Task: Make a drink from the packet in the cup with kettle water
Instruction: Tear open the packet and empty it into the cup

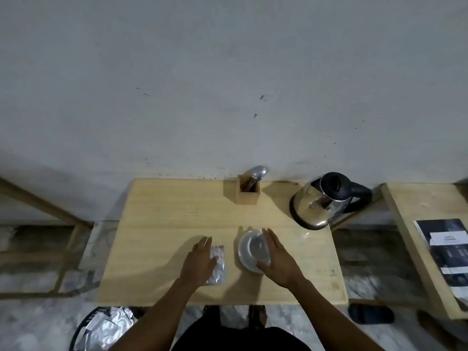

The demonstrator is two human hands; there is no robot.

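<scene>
Lying under left hand (pixel 198 259): packet (pixel 218 264); cup (pixel 253 249) beside right hand (pixel 279 262).

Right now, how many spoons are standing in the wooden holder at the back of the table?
1. A single shiny metal spoon stands bowl-up in the small square wooden holder at the back edge of the pale wooden table, left of the steel kettle. The holder's dark inside could hide something shorter.

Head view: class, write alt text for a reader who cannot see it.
A person's left hand lies on a silver packet and the right hand is beside a white cup on a wooden table. A steel kettle and a spoon in a wooden holder stand behind.
</scene>
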